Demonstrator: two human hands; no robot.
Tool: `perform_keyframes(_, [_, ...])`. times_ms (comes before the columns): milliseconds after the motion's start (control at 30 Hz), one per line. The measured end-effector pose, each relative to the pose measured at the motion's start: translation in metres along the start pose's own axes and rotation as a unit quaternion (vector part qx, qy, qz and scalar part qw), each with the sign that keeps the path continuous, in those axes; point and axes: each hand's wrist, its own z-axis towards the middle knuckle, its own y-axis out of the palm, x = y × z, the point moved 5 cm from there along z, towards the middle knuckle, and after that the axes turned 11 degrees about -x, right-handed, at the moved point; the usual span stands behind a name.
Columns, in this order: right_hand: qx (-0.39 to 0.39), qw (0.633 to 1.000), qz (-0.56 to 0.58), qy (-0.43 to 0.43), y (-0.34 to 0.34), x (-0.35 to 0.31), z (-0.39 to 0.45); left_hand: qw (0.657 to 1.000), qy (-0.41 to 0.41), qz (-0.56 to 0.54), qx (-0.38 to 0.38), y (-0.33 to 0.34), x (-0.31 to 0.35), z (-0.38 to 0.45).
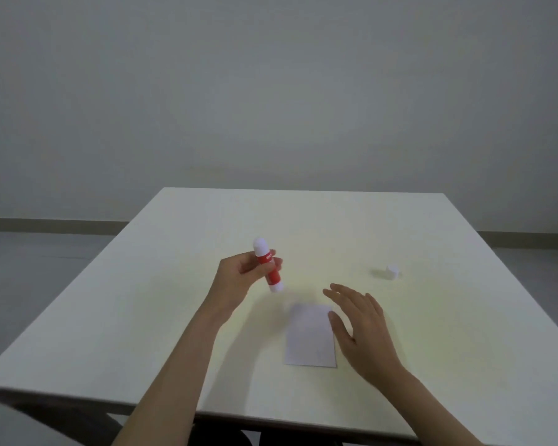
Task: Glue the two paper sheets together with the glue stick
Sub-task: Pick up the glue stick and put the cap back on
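**Glue stick lifted in the left hand, paper lying flat under the right**

We see a plain grey wall behind a white table (174,284) that fills the lower half of the view.

On the left side, our left forearm reaches forward over the table and the wrist is bent so that the palm faces to the right. The left hand (239,278) is closed around the glue stick (267,267), with the fingers wrapped on its red middle part. The stick is held above the table and tilted, with one white end up and away from us, the other white end down.

In the middle, the paper (310,336) lies flat on the table. We cannot tell if it is one sheet or two stacked.

To the right, our right hand (361,329) is spread wide with straight fingers, holding nothing, at the right edge of the paper. Farther right, a small white cap (392,272) stands alone, well apart from the paper.
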Motion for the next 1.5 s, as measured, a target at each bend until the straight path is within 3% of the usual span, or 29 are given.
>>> perform_keyframes(67, [-0.059, 0.989, 0.136, 0.002, -0.006, -0.009, 0.013, 0.997, 0.02, -0.041, -0.063, 0.014, 0.013, -0.005])
perform_keyframes(100, [-0.137, 0.96, 0.244, 0.013, -0.004, -0.015, 0.019, 0.995, 0.023, -0.061, -0.08, 0.021, 0.019, -0.008])
perform_keyframes(167, [-0.282, 0.86, 0.425, 0.013, 0.001, -0.03, 0.027, 0.99, 0.019, -0.084, -0.109, 0.032, 0.027, -0.013])
perform_keyframes(233, [-0.357, 0.786, 0.505, -0.002, 0.003, -0.038, 0.03, 0.989, 0.013, -0.076, -0.129, 0.041, 0.033, -0.017])
perform_keyframes(300, [-0.388, 0.758, 0.523, -0.022, 0.004, -0.043, 0.03, 0.988, 0.009, -0.073, -0.135, 0.047, 0.034, -0.019])
perform_keyframes(367, [-0.374, 0.765, 0.523, -0.03, 0.003, -0.04, 0.031, 0.988, 0.009, -0.085, -0.129, 0.05, 0.034, -0.022])
perform_keyframes(500, [-0.29, 0.835, 0.467, -0.024, -0.003, -0.032, 0.034, 0.994, 0.024, -0.073, -0.074, 0.053, 0.034, -0.026])
perform_keyframes(633, [-0.109, 0.922, 0.363, 0.076, 0.0, -0.033, 0.033, 0.999, 0.02, -0.024, 0.007, 0.059, 0.036, -0.026])
perform_keyframes(700, [-0.014, 0.934, 0.333, 0.132, 0.003, -0.034, 0.03, 0.997, 0.014, 0.009, 0.074, 0.067, 0.037, -0.028])
perform_keyframes(767, [0.029, 0.935, 0.311, 0.168, 0.008, -0.035, 0.029, 0.989, 0.024, 0.048, 0.141, 0.076, 0.039, -0.033])
perform_keyframes(867, [-0.027, 0.933, 0.327, 0.15, 0.008, -0.034, 0.032, 0.987, 0.018, 0.041, 0.152, 0.081, 0.041, -0.034])
perform_keyframes(933, [-0.175, 0.883, 0.426, 0.091, 0.008, -0.031, 0.032, 0.995, -0.009, 0.019, 0.102, 0.078, 0.043, -0.032])
perform_keyframes(1000, [-0.325, 0.769, 0.549, 0.025, 0.004, -0.032, 0.024, 0.999, -0.02, -0.03, 0.034, 0.075, 0.046, -0.031])
perform_keyframes(1067, [-0.378, 0.685, 0.623, -0.002, -0.002, -0.031, 0.017, 0.996, -0.012, -0.084, -0.032, 0.075, 0.049, -0.032])
perform_keyframes(1100, [-0.382, 0.674, 0.632, -0.008, -0.004, -0.031, 0.016, 0.994, -0.008, -0.098, -0.053, 0.076, 0.051, -0.032])
perform_keyframes(1167, [-0.367, 0.687, 0.627, -0.011, -0.005, -0.031, 0.016, 0.993, -0.002, -0.105, -0.057, 0.076, 0.052, -0.033])
perform_keyframes(1233, [-0.332, 0.73, 0.597, 0.001, -0.007, -0.031, 0.021, 0.994, 0.004, -0.102, -0.026, 0.073, 0.05, -0.034])
perform_keyframes(1300, [-0.249, 0.82, 0.515, 0.02, -0.008, -0.03, 0.026, 0.997, 0.002, -0.076, 0.022, 0.069, 0.047, -0.035])
perform_keyframes(1367, [-0.105, 0.911, 0.392, 0.074, -0.009, -0.029, 0.027, 0.997, 0.004, -0.027, 0.076, 0.067, 0.043, -0.034])
perform_keyframes(1400, [-0.031, 0.934, 0.339, 0.107, -0.008, -0.031, 0.025, 0.995, 0.006, -0.007, 0.103, 0.069, 0.042, -0.033])
perform_keyframes(1500, [0.094, 0.941, 0.282, 0.158, -0.001, -0.04, 0.019, 0.986, 0.021, 0.03, 0.162, 0.077, 0.042, -0.032])
